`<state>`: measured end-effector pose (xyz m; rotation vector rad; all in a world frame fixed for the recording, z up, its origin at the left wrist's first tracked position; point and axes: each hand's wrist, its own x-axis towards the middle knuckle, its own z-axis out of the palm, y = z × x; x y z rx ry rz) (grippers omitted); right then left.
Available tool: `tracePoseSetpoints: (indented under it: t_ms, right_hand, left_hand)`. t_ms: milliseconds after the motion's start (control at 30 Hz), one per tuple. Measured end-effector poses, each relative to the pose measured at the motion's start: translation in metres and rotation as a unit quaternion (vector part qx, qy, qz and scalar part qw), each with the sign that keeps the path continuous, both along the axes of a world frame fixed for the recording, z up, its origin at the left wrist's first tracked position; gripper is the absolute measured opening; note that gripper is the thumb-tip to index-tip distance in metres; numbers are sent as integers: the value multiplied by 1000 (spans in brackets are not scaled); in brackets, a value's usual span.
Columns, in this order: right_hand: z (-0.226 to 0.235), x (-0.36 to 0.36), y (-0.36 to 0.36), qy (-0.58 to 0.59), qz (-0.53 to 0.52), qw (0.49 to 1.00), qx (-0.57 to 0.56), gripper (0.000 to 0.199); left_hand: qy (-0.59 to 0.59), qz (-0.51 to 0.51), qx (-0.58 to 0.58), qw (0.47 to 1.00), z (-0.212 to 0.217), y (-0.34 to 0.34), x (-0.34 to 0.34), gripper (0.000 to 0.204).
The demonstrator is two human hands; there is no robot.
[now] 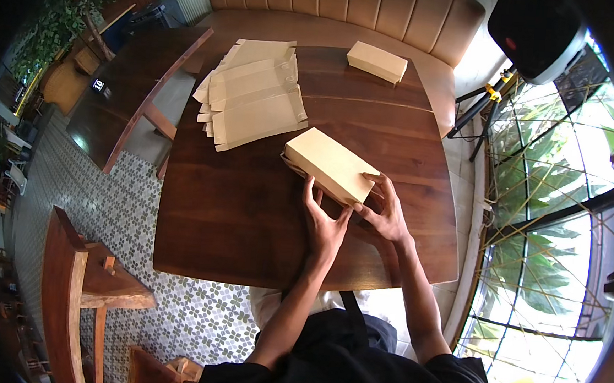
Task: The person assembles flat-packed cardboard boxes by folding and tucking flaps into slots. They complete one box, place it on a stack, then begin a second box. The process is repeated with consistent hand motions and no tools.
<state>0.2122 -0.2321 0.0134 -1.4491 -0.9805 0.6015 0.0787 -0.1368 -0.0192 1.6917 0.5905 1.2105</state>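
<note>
Between my hands, over the middle of the dark wooden table (248,223), is a long tan cardboard box (332,163) with its broad face up. My left hand (326,221) grips its near long side, fingertips against the lower edge. At the box's right end, the fingers of my right hand (385,211) close round the corner, with the thumb near the left thumb. A flap at the left end stands slightly out from the box. Beyond it lies a spread stack of flat cardboard box blanks (253,95). The underside of the held box is hidden.
A second folded cardboard box (377,61) rests at the table's far right. Behind the table runs a brown padded bench (318,25). Another wooden table (125,97) stands to the left, and a wooden chair (65,295) at lower left. A black speaker on a stand (535,33) is at upper right.
</note>
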Motion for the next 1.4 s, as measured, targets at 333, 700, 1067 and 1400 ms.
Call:
tracePoseSetpoints:
  t_ms: [333, 700, 1067, 1400]
  right_hand:
    - [0, -4, 4, -114, -63, 991, -37, 83]
    - [26, -11, 13, -297, -71, 939, -160, 94]
    - [17, -19, 61, -475, -125, 837, -241, 95]
    - [18, -1, 57, -441, -127, 870, -179, 75]
  left_hand:
    - [-35, -57, -15, 998, -5, 1, -9, 89]
    - [-31, -85, -199, 976, 3, 122, -15, 66]
    - [-118, -100, -254, 955, -16, 117, -3, 89]
    - [-159, -164, -268, 936, -16, 126, -5, 53]
